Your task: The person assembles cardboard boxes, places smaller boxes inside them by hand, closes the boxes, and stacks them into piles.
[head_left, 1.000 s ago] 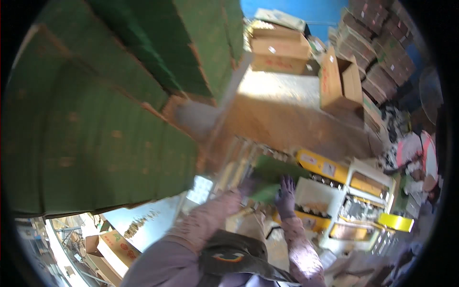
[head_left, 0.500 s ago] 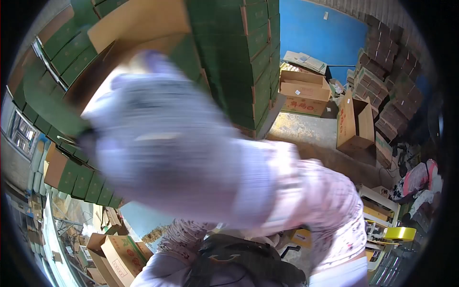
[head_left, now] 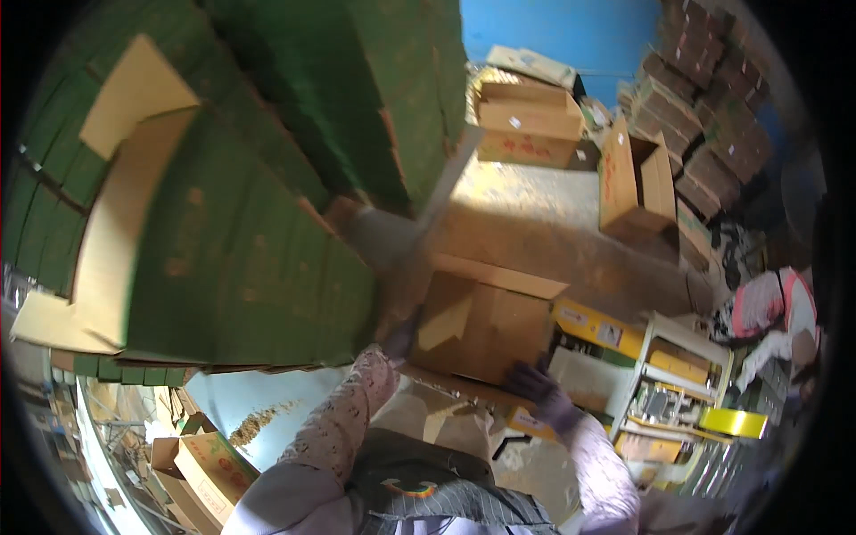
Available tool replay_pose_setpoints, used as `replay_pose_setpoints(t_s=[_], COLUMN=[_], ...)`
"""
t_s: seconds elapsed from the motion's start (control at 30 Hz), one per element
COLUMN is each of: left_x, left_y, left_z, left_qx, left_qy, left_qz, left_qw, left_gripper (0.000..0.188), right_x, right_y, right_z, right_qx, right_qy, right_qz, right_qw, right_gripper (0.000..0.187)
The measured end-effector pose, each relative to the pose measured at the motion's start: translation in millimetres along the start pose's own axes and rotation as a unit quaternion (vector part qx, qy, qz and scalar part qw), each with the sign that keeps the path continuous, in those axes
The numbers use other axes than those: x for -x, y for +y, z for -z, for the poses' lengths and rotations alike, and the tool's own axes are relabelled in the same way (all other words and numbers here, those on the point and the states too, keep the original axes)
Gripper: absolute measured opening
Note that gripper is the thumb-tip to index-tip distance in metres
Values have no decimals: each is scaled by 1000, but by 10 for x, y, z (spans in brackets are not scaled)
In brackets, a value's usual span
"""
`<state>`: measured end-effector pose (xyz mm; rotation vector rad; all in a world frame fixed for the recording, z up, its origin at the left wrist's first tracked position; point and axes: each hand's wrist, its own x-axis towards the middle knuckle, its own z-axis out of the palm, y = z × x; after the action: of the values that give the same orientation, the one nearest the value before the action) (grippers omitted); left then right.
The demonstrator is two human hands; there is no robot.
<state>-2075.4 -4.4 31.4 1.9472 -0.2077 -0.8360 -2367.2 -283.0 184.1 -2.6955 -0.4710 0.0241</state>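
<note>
In front of my body stands an open cardboard box (head_left: 513,316), its brown inside facing up and a flap folded out along the far side. My left hand (head_left: 399,341), in a purple glove, grips the box at its left edge; its fingers are partly blurred and dark. At the near right corner, my gloved right hand (head_left: 538,385) is closed over the box's edge, with the thumb side hard to make out. Close to my left arm is a large green carton (head_left: 250,259) with pale flaps (head_left: 102,241) standing out on its left side.
Stacked green cartons (head_left: 312,80) rise at the left and back. Brown boxes (head_left: 528,125) sit on the floor ahead, beside another open box (head_left: 635,178). To the right stands a metal-framed machine (head_left: 678,383) with a roll of yellow tape (head_left: 733,423). A blue surface (head_left: 241,406) lies left.
My right arm, earlier stretched across to the upper left, has come back down to the right. Both hands are now at the open cardboard box. The view has shifted, and the green carton fills the left.
</note>
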Motion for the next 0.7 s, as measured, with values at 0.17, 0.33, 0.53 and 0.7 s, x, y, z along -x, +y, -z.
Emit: replay_pose_setpoints(t_s=[0.17, 0.33, 0.53, 0.7], left_x=[862, 414, 373, 656], left_y=[863, 714, 715, 658], left_z=[-404, -507, -318, -763], left_qx=[-332, -331, -355, -185], left_qy=[-75, -169, 27, 34], left_qz=[-203, -443, -331, -182], left_qw=[918, 816, 874, 965], left_gripper=[40, 41, 51, 47], right_x=[506, -124, -862, -471], right_y=[-116, 11, 65, 292], right_z=[-1268, -1228, -746, -894], right_qx=[-6, -436, 64, -10], right_qy=[-52, 357, 272, 146], right_qz=[-112, -468, -513, -298], right_qw=[992, 681, 811, 943], right_gripper=[60, 80, 74, 57])
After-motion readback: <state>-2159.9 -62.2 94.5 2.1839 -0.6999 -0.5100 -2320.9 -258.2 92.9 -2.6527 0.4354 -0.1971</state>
